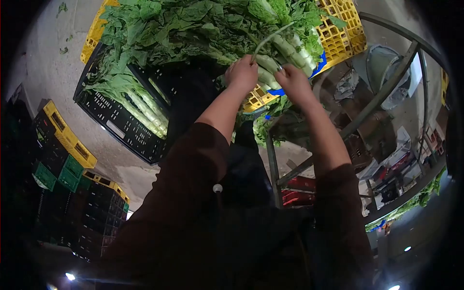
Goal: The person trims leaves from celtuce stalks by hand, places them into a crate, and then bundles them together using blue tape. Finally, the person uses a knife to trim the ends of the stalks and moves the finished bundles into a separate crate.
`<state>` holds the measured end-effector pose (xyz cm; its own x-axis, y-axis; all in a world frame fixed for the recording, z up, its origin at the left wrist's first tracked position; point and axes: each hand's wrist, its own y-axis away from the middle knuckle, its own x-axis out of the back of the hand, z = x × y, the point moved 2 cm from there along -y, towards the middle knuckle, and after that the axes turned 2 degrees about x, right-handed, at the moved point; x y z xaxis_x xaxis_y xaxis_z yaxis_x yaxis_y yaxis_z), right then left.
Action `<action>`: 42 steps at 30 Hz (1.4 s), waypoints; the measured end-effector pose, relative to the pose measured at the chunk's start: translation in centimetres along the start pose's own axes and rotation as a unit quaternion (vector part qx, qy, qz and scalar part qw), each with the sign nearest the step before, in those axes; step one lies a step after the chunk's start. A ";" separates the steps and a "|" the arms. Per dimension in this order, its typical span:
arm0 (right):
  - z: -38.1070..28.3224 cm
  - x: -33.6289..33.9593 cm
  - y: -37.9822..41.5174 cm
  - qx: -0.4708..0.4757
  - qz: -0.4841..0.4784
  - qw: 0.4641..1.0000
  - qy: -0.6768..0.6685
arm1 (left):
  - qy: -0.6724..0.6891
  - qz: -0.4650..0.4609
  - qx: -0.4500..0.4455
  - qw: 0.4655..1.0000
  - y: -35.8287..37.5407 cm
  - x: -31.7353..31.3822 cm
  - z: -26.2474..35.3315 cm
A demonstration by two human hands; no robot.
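Observation:
Leafy celtuce with thick pale stems lies in a big heap (pixel 193 29) at the top of the head view. My left hand (pixel 241 75) is closed at the cut ends of the stems, with a thin bare leaf stalk (pixel 263 42) rising from its fingers. To its right, my right hand (pixel 294 84) is closed in a pinch beside a pale celtuce stem (pixel 267 63). A small shiny bit shows at its fingertips; what it is I cannot make out. Both palms are turned down and hide what they hold.
A black crate (pixel 123 113) holding celtuce stands at left. Yellow crates (pixel 343 29) sit under the heap. Stacked crates (pixel 72 140) line the far left. A metal rail frame (pixel 382 92) curves along the right, with a clear plastic-lined bin (pixel 386 72) behind it.

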<state>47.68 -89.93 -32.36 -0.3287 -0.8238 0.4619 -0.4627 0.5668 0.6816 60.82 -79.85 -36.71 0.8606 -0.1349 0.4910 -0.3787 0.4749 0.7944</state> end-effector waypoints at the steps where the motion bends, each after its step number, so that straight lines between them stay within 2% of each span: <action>1: -0.6 -0.3 -1.1 0.028 0.006 1.000 0.009 | 0.024 0.011 0.006 1.000 -0.1 0.0 -0.4; 3: -0.8 0.0 -1.1 0.039 -0.017 0.999 -0.014 | 0.047 0.031 0.010 0.998 -0.5 0.5 -0.6; 5: 1.1 2.0 3.7 -0.056 -0.049 0.996 -0.057 | 0.046 0.039 -0.045 0.997 0.3 0.2 -0.3; 6: 2.3 2.9 6.1 -0.044 -0.019 0.997 -0.061 | 0.052 0.042 -0.046 0.997 0.2 0.3 0.3; 7: 3.4 3.3 8.1 -0.034 0.009 0.997 -0.065 | 0.009 0.006 -0.022 1.000 0.4 0.1 0.6; 8: 1.7 4.4 8.8 -0.038 0.005 0.997 -0.062 | -0.036 -0.034 0.005 0.999 1.0 -0.2 0.7; 10: -5.4 8.2 8.7 -0.073 0.093 0.971 -0.207 | -0.069 -0.048 0.009 0.996 1.4 -0.2 -0.3; 11: -7.3 9.3 6.5 -0.065 0.072 0.969 -0.226 | -0.055 -0.042 0.001 0.998 1.8 -0.6 -0.3; 13: -4.6 7.9 2.1 -0.025 0.058 0.982 -0.178 | 0.007 0.006 -0.001 1.000 1.1 -0.9 -0.3; 14: -4.5 7.3 2.3 0.036 0.087 0.992 -0.081 | 0.007 0.022 -0.007 1.000 0.6 0.3 0.0; 15: -4.1 6.3 3.5 0.040 0.090 0.990 -0.100 | 0.120 0.004 0.014 0.993 0.7 1.0 -0.2; 16: -3.0 4.8 4.9 0.032 0.090 0.988 -0.119 | 0.230 -0.024 0.039 0.972 1.3 1.1 -0.7; 17: 0.5 3.4 5.8 -0.037 0.018 0.997 -0.069 | 0.273 -0.103 0.068 0.954 1.2 1.5 -0.8; 18: 1.6 2.4 6.8 -0.044 0.017 0.997 -0.069 | 0.272 -0.110 0.071 0.953 1.3 1.3 -1.2; 20: 3.1 1.1 8.2 -0.105 -0.078 0.987 0.093 | 0.301 -0.110 0.053 0.946 0.8 1.3 -1.2; 24: 4.4 -1.6 3.8 -0.092 -0.067 0.988 0.103 | 0.277 -0.102 0.039 0.955 0.9 1.0 -1.6; 26: 3.7 -2.6 1.0 -0.024 -0.025 0.992 0.123 | 0.264 -0.100 0.029 0.959 1.3 1.6 -1.2; 27: 2.1 -1.9 1.0 -0.024 -0.027 0.992 0.122 | 0.264 -0.099 0.031 0.959 1.2 1.6 -1.3; 29: -2.2 0.3 1.7 -0.048 -0.130 0.990 -0.009 | 0.335 -0.085 0.001 0.938 0.4 1.8 -1.5; 30: -0.9 0.6 3.5 -0.075 -0.115 0.988 -0.073 | 0.252 -0.080 -0.032 0.964 0.5 1.1 -1.8; 32: 0.5 0.7 6.5 -0.069 -0.079 0.978 -0.179 | 0.115 -0.055 -0.084 0.988 0.3 0.2 -1.5; 35: 1.3 -0.4 4.7 -0.083 -0.092 0.987 -0.105 | 0.138 -0.057 -0.050 0.987 0.2 0.2 -1.8; 38: -0.5 -2.0 -0.2 0.018 -0.031 0.997 -0.062 | 0.117 -0.043 -0.061 0.990 -0.1 0.9 -2.0; 39: -1.3 -1.4 -0.8 0.026 -0.048 0.997 -0.056 | 0.127 -0.035 -0.066 0.989 0.1 1.3 -1.8; 40: -1.3 -1.2 -0.1 0.024 -0.049 0.997 -0.058 | 0.160 -0.057 -0.051 0.984 -0.1 1.9 -1.8; 41: -0.8 -0.6 1.5 -0.023 -0.068 0.994 -0.087 | 0.161 -0.060 -0.051 0.984 0.3 1.6 -1.8; 42: -0.2 0.4 3.4 -0.069 -0.086 0.988 -0.112 | 0.102 -0.046 -0.084 0.990 0.7 1.2 -1.5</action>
<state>46.13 -88.32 -29.78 -0.4355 -0.8764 0.2057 -0.4155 0.3984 0.8177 62.11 -78.42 -36.11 0.9463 -0.0149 0.3229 -0.2475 0.6094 0.7532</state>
